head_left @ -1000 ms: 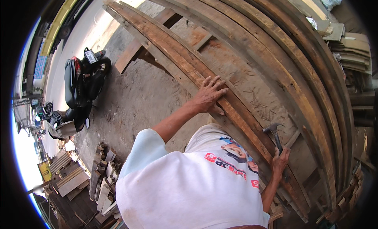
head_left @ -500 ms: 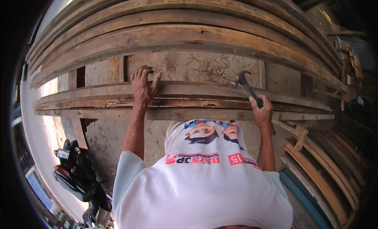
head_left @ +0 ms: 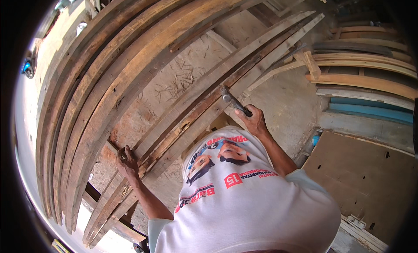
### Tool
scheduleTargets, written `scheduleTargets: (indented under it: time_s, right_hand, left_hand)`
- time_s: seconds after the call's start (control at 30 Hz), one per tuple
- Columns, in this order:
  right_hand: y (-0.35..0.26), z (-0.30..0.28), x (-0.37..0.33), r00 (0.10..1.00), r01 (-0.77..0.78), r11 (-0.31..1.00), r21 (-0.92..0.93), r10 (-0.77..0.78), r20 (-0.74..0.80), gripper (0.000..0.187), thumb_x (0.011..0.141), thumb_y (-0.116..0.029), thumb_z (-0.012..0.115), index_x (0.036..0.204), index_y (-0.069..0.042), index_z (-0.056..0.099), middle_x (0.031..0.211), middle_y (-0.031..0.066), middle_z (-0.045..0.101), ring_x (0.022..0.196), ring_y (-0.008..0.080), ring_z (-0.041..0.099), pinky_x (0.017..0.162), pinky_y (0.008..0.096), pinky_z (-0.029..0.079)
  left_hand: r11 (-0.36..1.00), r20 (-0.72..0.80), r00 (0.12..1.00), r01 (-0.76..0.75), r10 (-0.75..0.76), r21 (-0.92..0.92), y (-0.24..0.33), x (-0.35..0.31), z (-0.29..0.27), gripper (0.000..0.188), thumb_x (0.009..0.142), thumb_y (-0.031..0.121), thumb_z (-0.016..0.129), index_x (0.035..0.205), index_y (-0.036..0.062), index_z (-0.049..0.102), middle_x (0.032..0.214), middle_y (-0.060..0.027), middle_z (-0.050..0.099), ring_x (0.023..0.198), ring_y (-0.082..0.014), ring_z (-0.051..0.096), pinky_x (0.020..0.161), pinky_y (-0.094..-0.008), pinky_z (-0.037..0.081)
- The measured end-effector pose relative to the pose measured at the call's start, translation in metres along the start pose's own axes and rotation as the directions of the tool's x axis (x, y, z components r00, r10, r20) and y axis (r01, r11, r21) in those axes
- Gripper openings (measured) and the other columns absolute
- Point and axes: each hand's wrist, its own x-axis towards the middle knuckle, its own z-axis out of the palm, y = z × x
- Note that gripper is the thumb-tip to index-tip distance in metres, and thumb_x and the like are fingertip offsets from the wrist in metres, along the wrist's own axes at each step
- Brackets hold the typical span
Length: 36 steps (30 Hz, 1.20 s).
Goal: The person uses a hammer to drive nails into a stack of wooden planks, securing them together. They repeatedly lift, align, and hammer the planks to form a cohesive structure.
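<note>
My right hand (head_left: pixel 253 119) is wrapped around the handle of a claw hammer (head_left: pixel 230 99). The hammer's dark metal head is over the nearer of several long wooden beams, and I cannot tell whether it touches the wood. Toward the left end of this group, my left hand (head_left: pixel 127 162) lies across the far wooden beam (head_left: pixel 174 118), its fingers curled over the edge. A rough, splintered brown beam (head_left: pixel 185 124) runs between the far beam and the near beam (head_left: pixel 174 154).
Beyond a strip of concrete floor (head_left: pixel 174 81) strewn with wood scraps lies a row of thick, long beams (head_left: pixel 126 81). More planks (head_left: pixel 365 63) are stacked at the right, above blue boards (head_left: pixel 370 111). A brown panel (head_left: pixel 357 179) lies at the lower right.
The view has turned, so the beams now slant up to the right. The hammer's head has come down toward the near beam. My left hand's fingers look more curled.
</note>
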Motion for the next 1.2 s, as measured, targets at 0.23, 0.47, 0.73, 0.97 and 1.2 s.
scheduleTargets:
  time_s: [0.23,0.47,0.73,0.97,1.2]
  right_hand:
    - [0.038,-0.028,-0.006,0.995,0.079,0.997,-0.021,-0.080,-0.053,0.034,0.095,-0.033,0.073,0.095,0.000,0.065,0.083,0.0215,0.063,0.077,0.0396,0.064,0.069,0.0457,0.050]
    - [0.077,-0.043,-0.013,0.955,0.295,0.945,-0.139,-0.286,0.080,0.030,0.092,-0.026,0.076,0.097,-0.001,0.062,0.088,0.0197,0.061,0.080,0.0408,0.063,0.070,0.0480,0.050]
    - [0.061,-0.050,0.017,0.890,0.439,0.897,-0.053,-0.426,0.166,0.029,0.092,-0.026,0.078,0.100,-0.002,0.064,0.085,0.0175,0.064,0.077,0.0354,0.064,0.069,0.0437,0.050]
    - [0.063,-0.047,0.002,0.891,0.372,0.927,-0.057,-0.339,0.300,0.038,0.091,-0.032,0.077,0.109,-0.002,0.062,0.101,0.0232,0.068,0.094,0.0435,0.068,0.080,0.0494,0.056]
    - [0.068,-0.048,-0.002,0.911,0.334,0.936,-0.107,-0.292,0.290,0.037,0.089,-0.032,0.078,0.108,-0.003,0.064,0.100,0.0210,0.069,0.094,0.0423,0.069,0.079,0.0486,0.057]
  left_hand:
    - [0.987,-0.238,0.958,-0.156,0.160,0.037,0.011,-0.022,0.013,0.032,0.098,0.031,0.073,0.113,0.0038,0.067,0.114,-0.0161,0.069,0.111,-0.0334,0.063,0.096,-0.0451,0.047]
    - [0.930,0.092,0.987,-0.093,0.134,-0.355,0.165,-0.155,0.050,0.020,0.096,0.019,0.075,0.103,0.0017,0.069,0.103,-0.0151,0.072,0.096,-0.0297,0.069,0.087,-0.0379,0.054]
    - [-0.074,0.636,0.640,0.678,-0.431,-0.732,0.163,-0.201,0.112,0.115,0.089,0.063,0.074,0.162,-0.0012,0.012,0.153,-0.0322,0.043,0.145,-0.0382,0.043,0.114,-0.0475,0.043]
    - [-0.355,0.566,0.642,0.440,-0.518,-0.825,0.137,-0.151,0.148,0.079,0.085,0.064,0.077,0.140,0.0123,0.055,0.136,-0.0125,0.062,0.125,-0.0294,0.057,0.109,-0.0462,0.042]
    - [-0.087,0.727,0.572,0.760,-0.380,-0.644,0.153,-0.179,0.140,0.099,0.089,0.077,0.061,0.148,-0.0006,0.046,0.142,-0.0224,0.056,0.129,-0.0283,0.056,0.109,-0.0444,0.043]
